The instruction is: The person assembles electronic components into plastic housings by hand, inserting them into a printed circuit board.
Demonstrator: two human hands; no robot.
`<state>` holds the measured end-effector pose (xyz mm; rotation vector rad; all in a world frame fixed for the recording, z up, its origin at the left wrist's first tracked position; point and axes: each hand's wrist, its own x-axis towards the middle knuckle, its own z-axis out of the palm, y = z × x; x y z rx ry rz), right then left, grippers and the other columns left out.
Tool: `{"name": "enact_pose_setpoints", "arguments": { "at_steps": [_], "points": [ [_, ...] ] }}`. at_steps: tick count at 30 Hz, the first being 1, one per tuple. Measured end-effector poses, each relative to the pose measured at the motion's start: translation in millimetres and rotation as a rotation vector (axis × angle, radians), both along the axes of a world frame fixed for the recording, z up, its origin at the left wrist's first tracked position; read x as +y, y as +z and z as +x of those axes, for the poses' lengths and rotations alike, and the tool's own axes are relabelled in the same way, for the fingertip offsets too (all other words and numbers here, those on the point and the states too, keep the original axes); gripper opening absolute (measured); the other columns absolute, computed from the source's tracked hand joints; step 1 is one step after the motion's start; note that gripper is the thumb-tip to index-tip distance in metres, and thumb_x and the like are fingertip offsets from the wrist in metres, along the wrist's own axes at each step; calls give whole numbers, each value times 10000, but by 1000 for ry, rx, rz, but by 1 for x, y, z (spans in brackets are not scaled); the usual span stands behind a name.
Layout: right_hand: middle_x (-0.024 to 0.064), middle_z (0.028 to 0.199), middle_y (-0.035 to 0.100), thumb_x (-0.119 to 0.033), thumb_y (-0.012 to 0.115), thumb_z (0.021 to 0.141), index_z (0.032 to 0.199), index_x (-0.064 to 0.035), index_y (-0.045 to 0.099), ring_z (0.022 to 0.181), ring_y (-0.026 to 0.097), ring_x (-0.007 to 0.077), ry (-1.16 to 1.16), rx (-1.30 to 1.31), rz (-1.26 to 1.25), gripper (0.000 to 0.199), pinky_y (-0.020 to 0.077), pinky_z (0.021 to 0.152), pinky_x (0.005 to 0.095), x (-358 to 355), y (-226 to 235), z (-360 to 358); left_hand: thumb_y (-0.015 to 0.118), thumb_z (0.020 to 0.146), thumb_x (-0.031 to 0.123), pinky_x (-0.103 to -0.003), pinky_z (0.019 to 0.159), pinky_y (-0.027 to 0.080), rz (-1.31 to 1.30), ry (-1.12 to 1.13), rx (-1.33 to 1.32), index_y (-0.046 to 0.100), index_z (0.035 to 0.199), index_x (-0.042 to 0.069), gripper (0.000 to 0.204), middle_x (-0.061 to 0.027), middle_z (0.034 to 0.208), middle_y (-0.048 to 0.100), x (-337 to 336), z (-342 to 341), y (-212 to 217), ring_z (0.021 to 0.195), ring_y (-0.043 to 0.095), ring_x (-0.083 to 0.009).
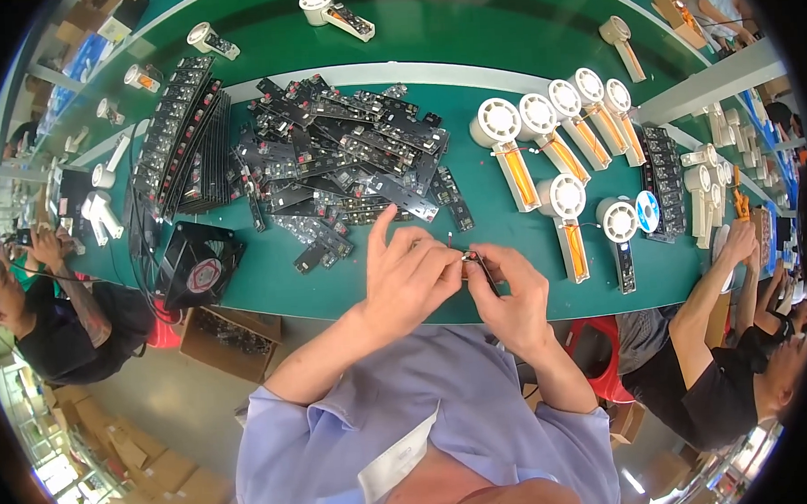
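Just above the near edge of the green table, my two hands meet around a small dark circuit board, seen almost edge-on. My right hand grips the board between thumb and fingers. Thumb and fingertips of my left hand are pinched together at the board's upper end, by a tiny light-coloured part or wire end too small to name. Beyond them lies a loose heap of black circuit boards. To the right stand several white handheld fans with opened handles showing orange insides.
Circuit boards stand in stacked rows at the left, behind a black square cooling fan. A white fan with a bare board lies right, beside a blue-and-white disc. Co-workers sit at both sides.
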<state>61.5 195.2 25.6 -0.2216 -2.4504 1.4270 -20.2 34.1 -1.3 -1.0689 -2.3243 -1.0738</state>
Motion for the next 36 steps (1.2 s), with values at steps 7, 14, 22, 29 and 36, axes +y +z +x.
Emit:
{"name": "enact_pose_setpoints", "arguments": {
  "at_steps": [7,14,22,29,36],
  "points": [
    [168,964,739,42,776,893,1139,4,723,780,727,315,53,133,193,254,590,661,385,1,4,-6,846,757,82,-567,1218,363,-39,2,75,732,901,141,193,37,855,697,0,-4,3,911,669,-191],
    [136,987,754,44,755,941,1124,27,721,778,732,184,60,47,65,187,589,702,304,-3,1,2,841,837,133,-583,1239,319,-14,3,-77,757,939,140,132,22,884,717,-6,7,5,977,663,-198],
    [134,949,744,-12,762,969,1158,17,729,822,762,183,-13,-22,-85,194,604,723,310,-7,4,11,806,897,162,-593,1246,288,24,-69,-427,762,912,130,56,-1,893,738,-14,12,14,1007,663,-218],
    [162,1006,743,-3,771,943,1191,6,737,775,729,251,10,9,53,250,588,687,346,-1,11,-3,832,817,110,-517,1196,357,53,-18,-205,749,898,132,118,14,891,725,-5,-5,11,955,674,-205],
    [173,1037,738,25,744,955,1201,36,723,811,743,251,7,18,35,247,594,691,346,-2,3,-2,852,765,42,-475,1187,379,33,16,-108,764,885,114,165,14,879,739,2,0,7,946,698,-192]
  ]
}}
